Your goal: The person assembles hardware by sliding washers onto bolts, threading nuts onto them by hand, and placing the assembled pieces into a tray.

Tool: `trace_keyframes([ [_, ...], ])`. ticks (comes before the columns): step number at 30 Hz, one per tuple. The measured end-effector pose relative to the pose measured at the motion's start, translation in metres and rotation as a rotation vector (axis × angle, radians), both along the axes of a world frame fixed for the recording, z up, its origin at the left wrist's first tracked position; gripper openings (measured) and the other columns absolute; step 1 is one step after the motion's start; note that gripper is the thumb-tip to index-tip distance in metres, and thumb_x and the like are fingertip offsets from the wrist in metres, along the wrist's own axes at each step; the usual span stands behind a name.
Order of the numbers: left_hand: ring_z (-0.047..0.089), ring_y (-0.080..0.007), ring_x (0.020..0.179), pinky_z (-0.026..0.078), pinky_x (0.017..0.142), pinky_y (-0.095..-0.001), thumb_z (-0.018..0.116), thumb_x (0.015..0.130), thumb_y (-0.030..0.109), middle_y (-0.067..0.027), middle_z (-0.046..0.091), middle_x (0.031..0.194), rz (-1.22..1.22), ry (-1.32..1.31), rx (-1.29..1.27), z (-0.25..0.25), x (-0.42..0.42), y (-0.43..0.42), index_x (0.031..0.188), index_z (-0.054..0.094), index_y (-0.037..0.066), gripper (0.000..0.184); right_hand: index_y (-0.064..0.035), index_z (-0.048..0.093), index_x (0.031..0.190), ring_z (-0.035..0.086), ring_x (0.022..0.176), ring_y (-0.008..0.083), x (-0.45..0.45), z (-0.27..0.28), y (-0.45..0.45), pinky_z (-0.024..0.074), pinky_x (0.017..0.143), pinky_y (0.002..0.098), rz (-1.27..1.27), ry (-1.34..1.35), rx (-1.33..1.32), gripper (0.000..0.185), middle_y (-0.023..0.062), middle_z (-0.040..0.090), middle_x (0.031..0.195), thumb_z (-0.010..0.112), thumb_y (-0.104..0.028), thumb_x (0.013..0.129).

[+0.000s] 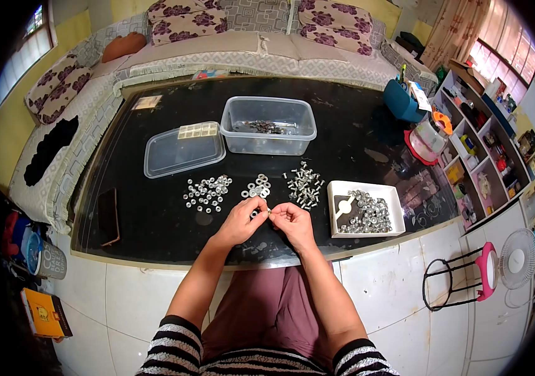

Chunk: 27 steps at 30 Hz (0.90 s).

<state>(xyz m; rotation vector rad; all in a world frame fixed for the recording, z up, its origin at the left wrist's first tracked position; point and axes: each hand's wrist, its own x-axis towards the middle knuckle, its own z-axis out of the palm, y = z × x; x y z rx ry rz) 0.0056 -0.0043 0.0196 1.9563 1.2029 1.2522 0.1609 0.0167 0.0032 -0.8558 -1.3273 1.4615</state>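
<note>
Near the table's front edge, my left hand (242, 222) and my right hand (294, 224) meet with fingertips pinched together. Between them is a tiny piece, too small and covered to name. Just beyond the fingers lies a small pile of metal washers (259, 185). To its left are scattered small nuts (208, 190), and to its right a heap of short bolts (305, 186). A white open box (336, 227) right of my right hand holds many small metal fasteners (371, 213) and a pale strip.
Behind the piles stand a clear plastic tub (269, 145) with small dark parts inside and its lid (183, 153). A phone (109, 216) lies at the left on the black table (155, 219). A jar (430, 138) and teal container (403, 102) stand at the right.
</note>
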Motion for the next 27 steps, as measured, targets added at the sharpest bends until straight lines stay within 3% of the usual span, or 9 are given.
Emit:
trace_keyframes([
  [5, 0.053, -0.0264, 0.073, 0.04, 0.068, -0.0332, 0.052, 0.079, 0.014, -0.0106, 0.054, 0.075, -0.013, 0.155, -0.087, -0.014, -0.009, 0.009, 0.08, 0.05, 0.002, 0.012, -0.0007, 0.058, 0.079, 0.049, 0.056, 0.0029, 0.0, 0.0, 0.0, 0.0415, 0.052, 0.0157, 0.003, -0.024, 0.017, 0.007, -0.0008, 0.056, 0.066, 0.063, -0.003, 0.074],
  [8, 0.052, -0.0273, 0.072, 0.04, 0.067, -0.0338, 0.051, 0.08, 0.015, -0.0117, 0.053, 0.074, 0.024, -0.02, 0.024, 0.002, 0.0, -0.001, 0.08, 0.049, 0.002, 0.013, -0.0008, 0.058, 0.078, 0.049, 0.056, 0.0028, 0.001, -0.001, 0.001, 0.0411, 0.052, 0.0156, -0.004, 0.029, -0.001, 0.007, -0.0009, 0.056, 0.066, 0.063, -0.003, 0.074],
  [17, 0.053, -0.0248, 0.074, 0.04, 0.07, -0.0329, 0.054, 0.077, 0.012, -0.01, 0.054, 0.076, 0.037, 0.133, -0.032, -0.008, -0.005, 0.004, 0.083, 0.051, 0.002, 0.012, -0.0008, 0.057, 0.079, 0.049, 0.056, 0.0028, 0.001, 0.0, 0.001, 0.0409, 0.052, 0.0153, 0.014, 0.015, -0.004, 0.006, -0.0009, 0.055, 0.066, 0.062, -0.003, 0.075],
  [20, 0.053, -0.0272, 0.073, 0.04, 0.068, -0.0345, 0.051, 0.08, 0.015, -0.0117, 0.054, 0.075, 0.008, -0.037, 0.002, 0.006, 0.001, -0.003, 0.08, 0.05, 0.002, 0.013, -0.0008, 0.057, 0.079, 0.049, 0.056, 0.0028, 0.001, 0.0, 0.001, 0.0413, 0.052, 0.0155, 0.01, 0.063, -0.032, 0.007, -0.0008, 0.056, 0.067, 0.062, -0.004, 0.075],
  [27, 0.053, -0.0249, 0.074, 0.041, 0.068, -0.0328, 0.055, 0.076, 0.012, -0.0102, 0.054, 0.075, 0.001, 0.056, -0.026, -0.008, -0.004, 0.003, 0.082, 0.051, 0.002, 0.012, -0.0012, 0.057, 0.079, 0.049, 0.057, 0.0032, 0.002, 0.0, 0.001, 0.0416, 0.052, 0.0159, 0.016, 0.025, -0.018, 0.007, -0.0003, 0.055, 0.067, 0.062, -0.004, 0.075],
])
